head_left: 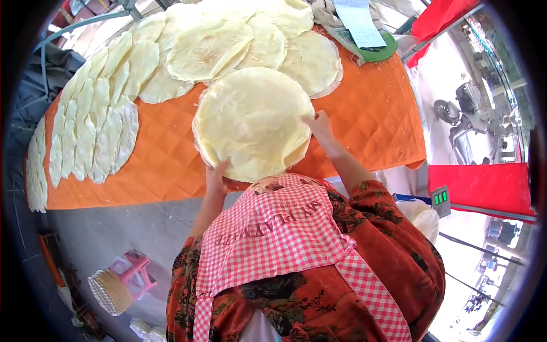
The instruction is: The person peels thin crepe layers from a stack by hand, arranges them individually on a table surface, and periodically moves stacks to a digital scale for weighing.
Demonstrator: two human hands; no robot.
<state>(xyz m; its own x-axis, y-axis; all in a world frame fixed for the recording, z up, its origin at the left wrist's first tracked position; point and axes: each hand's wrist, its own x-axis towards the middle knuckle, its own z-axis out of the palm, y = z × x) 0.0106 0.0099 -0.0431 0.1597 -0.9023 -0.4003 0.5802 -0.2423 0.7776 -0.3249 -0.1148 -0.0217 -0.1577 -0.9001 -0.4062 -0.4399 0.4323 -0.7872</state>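
Observation:
A stack of thin, pale yellow round flatbreads [253, 122] lies in front of me at the near edge of the table, its rim a little ragged. My left hand [216, 175] grips the stack's lower left edge, thumb on top and the other fingers mostly hidden beneath. On the right edge, my right hand [321, 130] pinches the rim, its thumb over the top sheet. The underside of the stack is out of sight. Just beyond it, more loose flatbreads [211, 48] overlap one another on the orange quilted cloth [370, 114].
Overlapping rows of flatbreads [94, 128] cover the table's left side. A green round item [379, 51] with a pale blue paper [360, 23] sits at the far right. A scale display [440, 201] stands to my right; a pink stool [135, 275] is on the floor at lower left.

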